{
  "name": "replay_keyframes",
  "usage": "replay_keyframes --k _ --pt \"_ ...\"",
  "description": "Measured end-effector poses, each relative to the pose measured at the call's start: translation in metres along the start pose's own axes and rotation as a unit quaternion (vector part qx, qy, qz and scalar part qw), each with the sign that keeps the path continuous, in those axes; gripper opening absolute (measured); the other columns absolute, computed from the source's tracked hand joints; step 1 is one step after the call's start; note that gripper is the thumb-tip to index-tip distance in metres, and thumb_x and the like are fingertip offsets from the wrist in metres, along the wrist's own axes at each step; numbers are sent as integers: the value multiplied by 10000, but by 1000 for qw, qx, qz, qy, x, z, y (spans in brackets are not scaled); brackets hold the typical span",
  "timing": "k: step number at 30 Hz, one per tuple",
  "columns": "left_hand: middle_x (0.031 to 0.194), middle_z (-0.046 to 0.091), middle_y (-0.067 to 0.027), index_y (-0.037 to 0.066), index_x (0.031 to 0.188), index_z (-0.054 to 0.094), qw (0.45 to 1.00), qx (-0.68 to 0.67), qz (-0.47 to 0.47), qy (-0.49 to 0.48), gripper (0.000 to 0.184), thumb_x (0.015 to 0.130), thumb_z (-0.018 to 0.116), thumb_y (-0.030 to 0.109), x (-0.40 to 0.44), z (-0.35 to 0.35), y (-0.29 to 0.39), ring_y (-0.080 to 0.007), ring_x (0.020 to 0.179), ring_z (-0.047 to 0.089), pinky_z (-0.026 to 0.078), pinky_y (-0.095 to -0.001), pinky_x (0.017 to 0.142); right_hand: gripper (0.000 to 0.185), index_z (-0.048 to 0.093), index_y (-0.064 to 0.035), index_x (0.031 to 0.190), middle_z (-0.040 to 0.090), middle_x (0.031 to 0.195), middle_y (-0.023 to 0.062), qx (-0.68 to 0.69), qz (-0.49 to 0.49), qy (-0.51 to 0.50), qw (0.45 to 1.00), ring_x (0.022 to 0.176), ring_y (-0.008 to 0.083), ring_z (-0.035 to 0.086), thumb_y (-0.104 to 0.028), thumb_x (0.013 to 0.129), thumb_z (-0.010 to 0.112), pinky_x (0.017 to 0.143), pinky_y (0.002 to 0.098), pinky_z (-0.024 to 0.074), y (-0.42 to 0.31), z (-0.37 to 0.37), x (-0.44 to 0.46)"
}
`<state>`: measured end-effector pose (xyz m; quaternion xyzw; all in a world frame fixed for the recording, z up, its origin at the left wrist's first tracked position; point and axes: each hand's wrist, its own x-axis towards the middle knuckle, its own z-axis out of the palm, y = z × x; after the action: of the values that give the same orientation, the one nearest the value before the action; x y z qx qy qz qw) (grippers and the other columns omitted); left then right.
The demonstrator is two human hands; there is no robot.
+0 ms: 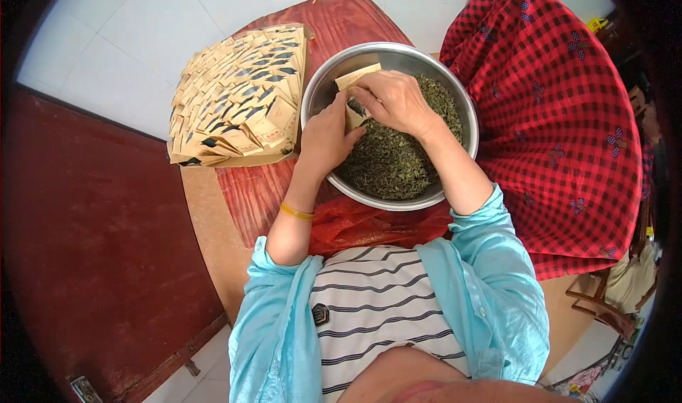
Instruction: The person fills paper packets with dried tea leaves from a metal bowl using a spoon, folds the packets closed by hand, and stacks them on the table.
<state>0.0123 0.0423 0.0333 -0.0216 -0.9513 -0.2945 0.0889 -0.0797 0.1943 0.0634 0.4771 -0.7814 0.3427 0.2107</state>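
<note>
A steel basin [469, 127] holds a heap of dried green leaves [398, 163]. Over the basin's left part, my left hand [327, 134] is closed around a small paper packet [353, 119], whose mouth faces the other hand. My right hand [394, 101] is bent over the packet's opening, fingertips pressed together, with a few dark leaves by them; part of its grip is hidden. A tan paper flap [357, 75] sticks up behind the right fingers. Left of the basin, a shallow cardboard box [249, 161] is packed with many similar tan packets [241, 94].
The basin and box stand on a red wood-grain table [348, 16]. Red plastic [376, 225] lies at the near edge. A red-and-black checked cloth [547, 126] covers something round at the right. A dark red panel [99, 247] is at the left, a wooden chair [600, 307] at the lower right.
</note>
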Motion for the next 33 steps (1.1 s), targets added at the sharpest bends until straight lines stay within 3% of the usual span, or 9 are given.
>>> replay_keyframes --k 2,33 --pt "1012 651 -208 37 1315 396 1000 5 -9 -13 697 776 766 276 1 0 0 -420 894 632 503 -491 772 144 662 -46 864 641 737 116 -8 -32 24 999 698 322 634 -190 864 673 621 406 500 -1 1 0" --pt "1035 650 -219 22 1355 378 1000 3 7 2 733 792 755 300 0 3 -3 -422 898 636 506 -494 776 103 645 -36 844 642 739 119 -2 -30 32 999 691 319 634 -134 842 677 620 398 502 -2 -4 1"
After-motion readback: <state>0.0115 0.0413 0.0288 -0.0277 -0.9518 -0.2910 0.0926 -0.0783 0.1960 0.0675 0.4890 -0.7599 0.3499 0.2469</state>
